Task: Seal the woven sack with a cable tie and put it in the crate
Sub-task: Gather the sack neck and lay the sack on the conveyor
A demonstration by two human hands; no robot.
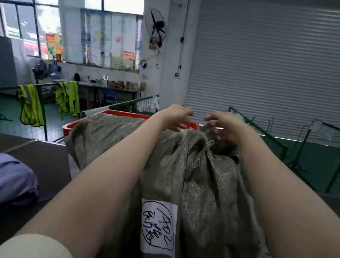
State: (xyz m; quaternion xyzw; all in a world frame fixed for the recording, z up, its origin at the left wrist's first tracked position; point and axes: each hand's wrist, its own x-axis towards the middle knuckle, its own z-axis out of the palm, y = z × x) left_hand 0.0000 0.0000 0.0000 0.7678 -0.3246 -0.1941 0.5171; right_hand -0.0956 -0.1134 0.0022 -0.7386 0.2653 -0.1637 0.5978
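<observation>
The woven sack [189,185] is seen running lengthwise from lower centre toward the red crate [123,114]; its gathered neck lies just beneath both spread, empty hands [196,122].

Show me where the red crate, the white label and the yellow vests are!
red crate [72,127]: head view, on its near left rim.
white label [158,224]: head view, middle of the handwritten paper on the sack.
yellow vests [30,106]: head view, on the left vest hanging on the railing.
</observation>
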